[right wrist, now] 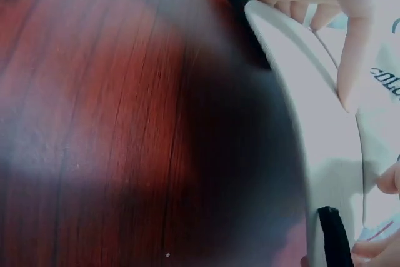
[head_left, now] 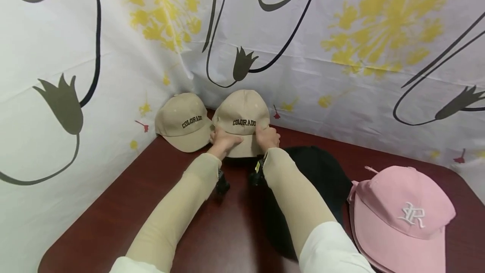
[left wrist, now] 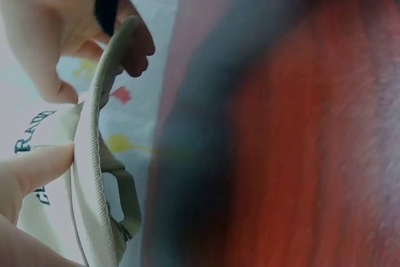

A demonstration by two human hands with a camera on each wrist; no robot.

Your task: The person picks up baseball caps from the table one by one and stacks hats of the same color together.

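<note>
A beige cap with dark COLORADO lettering is held between both hands at the far edge of the table. My left hand grips its left side where the brim meets the crown, thumb on top of the brim. On the opposite side my right hand holds it the same way. The brim fills the middle left of the left wrist view, with fingers at both ends. Its pale brim also shows in the right wrist view. Whether the cap touches the table cannot be told.
A matching beige cap sits close on the left, against the cloth wall. Something black, likely a cap, lies partly under the right forearm. Stacked pink caps stand at the right on the dark red table.
</note>
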